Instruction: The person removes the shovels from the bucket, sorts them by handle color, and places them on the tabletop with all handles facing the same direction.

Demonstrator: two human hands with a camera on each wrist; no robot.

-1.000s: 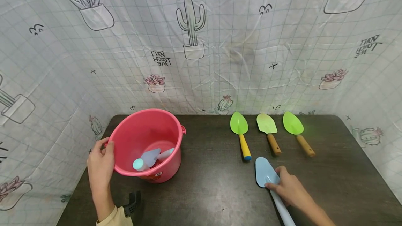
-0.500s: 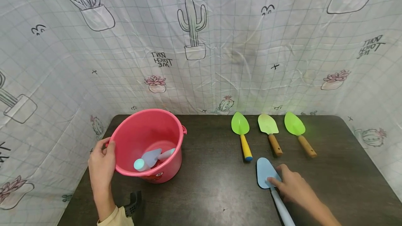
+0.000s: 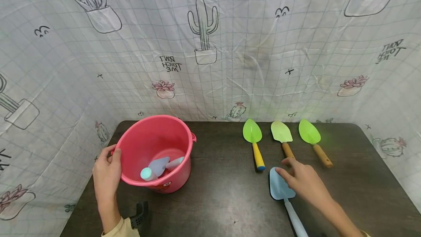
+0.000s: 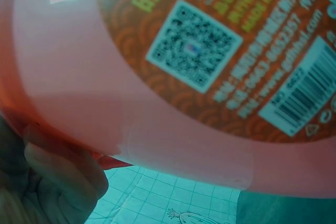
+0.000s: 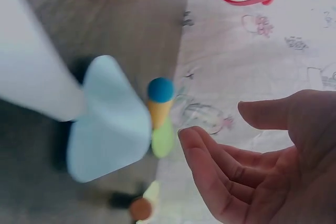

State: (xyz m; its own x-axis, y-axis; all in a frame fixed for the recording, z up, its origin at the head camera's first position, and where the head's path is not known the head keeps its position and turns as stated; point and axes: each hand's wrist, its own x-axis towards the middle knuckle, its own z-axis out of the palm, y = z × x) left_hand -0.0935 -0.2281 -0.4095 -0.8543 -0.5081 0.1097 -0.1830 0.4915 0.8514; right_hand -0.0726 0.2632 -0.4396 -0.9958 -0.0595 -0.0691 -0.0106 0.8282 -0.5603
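Observation:
My left hand (image 3: pixel 106 175) grips the left rim of a pink bucket (image 3: pixel 181 176), thumb over the edge; the left wrist view shows its curled fingers (image 4: pixel 58 166) beside the labelled wall. Inside the bucket lie a pale blue-violet trowel blade (image 3: pixel 159 165) and pale handles with turquoise ends (image 3: pixel 147 173); how they join is partly hidden. My right hand (image 3: pixel 306 184) hovers over a light blue trowel (image 3: pixel 279 185) lying on the table, holding nothing. Its fingers are relaxed, thumb apart, in the right wrist view, where the trowel's blade (image 5: pixel 113 129) appears to the left.
Behind the right hand lie a green trowel with a yellow handle (image 3: pixel 258 156), a pale green one with a wooden handle (image 3: pixel 281 131), and another green one (image 3: pixel 309 131). A printed curtain (image 3: pixel 250 46) encloses the dark table (image 3: pixel 217 185) at the back and sides.
My right hand has let go of the light blue trowel and risen off it, moving slightly forward. The trowel stays on the table. My left hand keeps its hold on the bucket.

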